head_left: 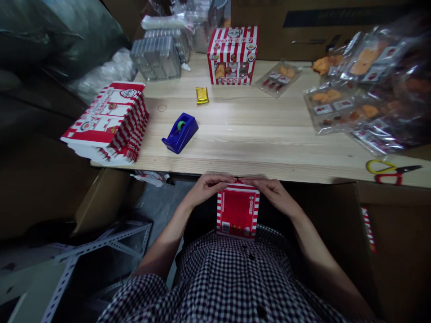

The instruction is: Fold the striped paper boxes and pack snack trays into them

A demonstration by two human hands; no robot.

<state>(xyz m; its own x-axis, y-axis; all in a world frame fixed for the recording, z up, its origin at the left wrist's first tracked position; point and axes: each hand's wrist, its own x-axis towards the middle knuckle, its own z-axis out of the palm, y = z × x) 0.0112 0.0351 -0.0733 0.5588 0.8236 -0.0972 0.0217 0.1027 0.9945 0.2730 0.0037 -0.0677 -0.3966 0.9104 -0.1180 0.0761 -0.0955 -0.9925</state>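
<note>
A red-and-white striped carton (238, 208) rests against my lap, just below the table's front edge, with its printed red panel facing up. My left hand (213, 185) grips its far left corner, thumb on top and fingers over the far edge. At the far right corner, my right hand (269, 190) holds it the same way, and the fingertips of both hands nearly meet. The carton's far side is hidden behind my fingers. Above it on the wooden table (242, 148) are a blue tape dispenser (181, 133) and a small gold packet (202, 95).
A stack of flat striped cartons (111, 116) lies at left. Clear plastic cases (156, 56) and an upright striped box (232, 56) stand at the back. Bagged toy sets (357, 98) pile up at right, near scissors (392, 170). An open cardboard box (397, 233) sits below.
</note>
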